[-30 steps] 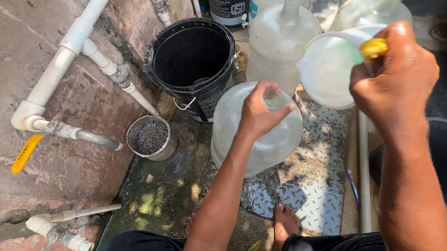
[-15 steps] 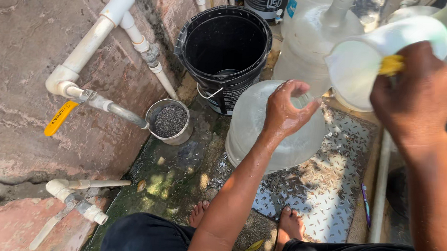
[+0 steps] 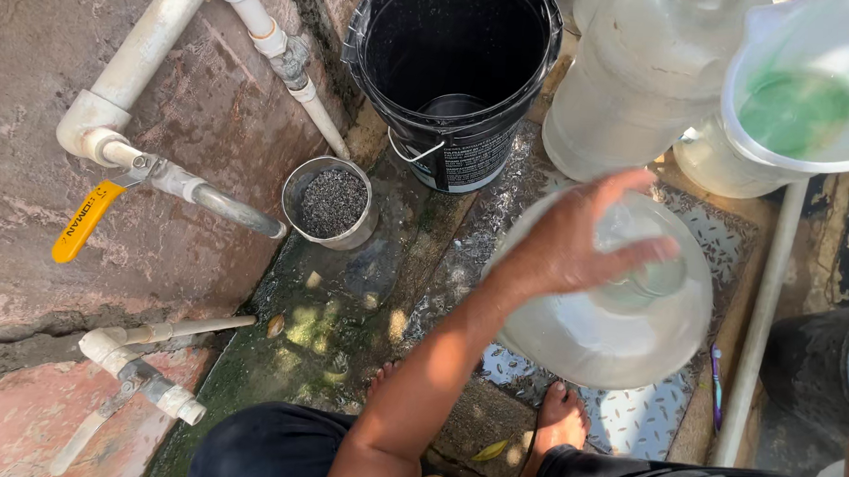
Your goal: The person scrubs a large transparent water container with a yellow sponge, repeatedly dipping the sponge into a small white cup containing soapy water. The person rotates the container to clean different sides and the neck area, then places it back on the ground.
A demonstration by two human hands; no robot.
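Feet (image 3: 559,417), bare, stand on wet ground at the bottom of the frame, one on the metal tread plate (image 3: 630,420). Just above them, right of centre, the clear water jug (image 3: 600,320) stands upright on that plate. The left hand (image 3: 575,239) hovers over its neck, fingers spread and loosely curled, pinching nothing. The right hand is out of view, so I cannot tell its state. The jug looks wet and smooth, likely slippery, and heavy if filled; the narrow neck seems the safest place to grip. At upper right, a translucent funnel (image 3: 806,92) hangs over a second clear jug (image 3: 637,86). A small tin of dark grit (image 3: 332,202) sits left of centre below a black bucket (image 3: 454,70) at the top; a tap with a yellow lever (image 3: 86,219) juts out at the left.
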